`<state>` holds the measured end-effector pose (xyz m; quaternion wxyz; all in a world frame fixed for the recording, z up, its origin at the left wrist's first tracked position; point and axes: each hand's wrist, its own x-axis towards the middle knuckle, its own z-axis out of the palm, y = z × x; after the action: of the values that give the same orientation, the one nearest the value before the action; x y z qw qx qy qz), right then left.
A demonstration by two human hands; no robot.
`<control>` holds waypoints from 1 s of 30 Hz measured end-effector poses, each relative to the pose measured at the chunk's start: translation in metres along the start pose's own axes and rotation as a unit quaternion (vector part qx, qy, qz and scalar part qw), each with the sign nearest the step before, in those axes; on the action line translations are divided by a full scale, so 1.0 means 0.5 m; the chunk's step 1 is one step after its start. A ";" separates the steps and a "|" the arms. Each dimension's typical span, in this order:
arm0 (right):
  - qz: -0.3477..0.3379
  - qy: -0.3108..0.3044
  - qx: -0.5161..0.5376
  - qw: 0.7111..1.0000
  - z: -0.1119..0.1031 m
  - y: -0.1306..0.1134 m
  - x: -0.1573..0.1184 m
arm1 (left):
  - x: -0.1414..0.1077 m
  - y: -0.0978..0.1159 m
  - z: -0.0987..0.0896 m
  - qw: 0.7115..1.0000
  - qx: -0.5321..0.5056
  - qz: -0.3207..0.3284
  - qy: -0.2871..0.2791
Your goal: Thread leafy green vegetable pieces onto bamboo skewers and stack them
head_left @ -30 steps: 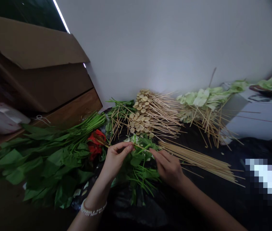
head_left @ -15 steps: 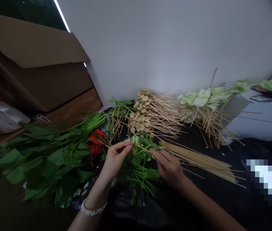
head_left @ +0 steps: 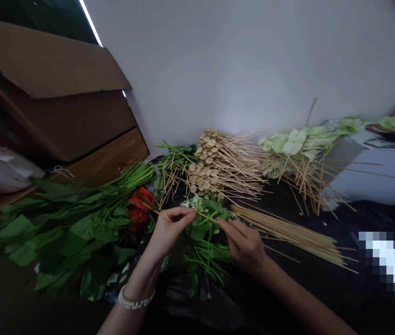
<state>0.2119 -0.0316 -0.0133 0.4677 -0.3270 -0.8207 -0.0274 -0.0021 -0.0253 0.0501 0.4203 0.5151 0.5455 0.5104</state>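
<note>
Thumb and forefinger of my left hand (head_left: 174, 228) pinch the far end of a thin bamboo skewer (head_left: 204, 216). My right hand (head_left: 246, 244) grips the skewer's other end, its fingers curled. Green stem pieces (head_left: 213, 215) cross the skewer between the two hands; how they are threaded is too small to tell. Below them lies a small heap of leafy greens (head_left: 211, 256) with cut stems. Right of my right hand rests a bundle of loose bamboo skewers (head_left: 291, 232). My left palm's inner side is partly hidden.
A big leafy bunch (head_left: 78, 228) with a red bag (head_left: 139, 207) lies left. Behind my hands are skewered pale round slices (head_left: 207, 163), skewered greens (head_left: 179, 156) and skewered pale-green leaves (head_left: 295, 142). A cardboard box (head_left: 61, 111) stands at left, a white wall (head_left: 218, 70) behind.
My left fingertips have shifted slightly right and down along the skewer, and more of it shows between my hands. My right hand has hardly moved.
</note>
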 end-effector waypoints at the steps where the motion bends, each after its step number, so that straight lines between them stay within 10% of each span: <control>1: 0.000 0.000 0.002 1.000 0.001 0.000 -0.002 | 0.000 0.001 0.002 1.000 -0.003 -0.004 -0.002; 11: 0.004 -0.003 0.017 1.000 0.008 -0.002 -0.004 | -0.004 -0.008 0.025 0.997 0.012 -0.013 -0.081; 20: 0.112 0.085 0.022 0.990 -0.016 0.029 0.024 | -0.016 0.007 0.009 0.974 0.134 0.173 0.054; 26: 0.132 0.102 0.027 0.986 -0.028 0.029 0.038 | -0.041 -0.002 0.009 0.934 0.233 0.169 -0.212; 30: 0.128 0.093 0.027 0.987 -0.027 0.030 0.037 | -0.039 -0.037 0.017 0.874 0.358 0.205 -0.258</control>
<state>0.2239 -0.0152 0.0046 0.5504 -0.4129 -0.7253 0.0252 0.0060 -0.0428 0.0296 0.2188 0.8439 0.4453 0.2044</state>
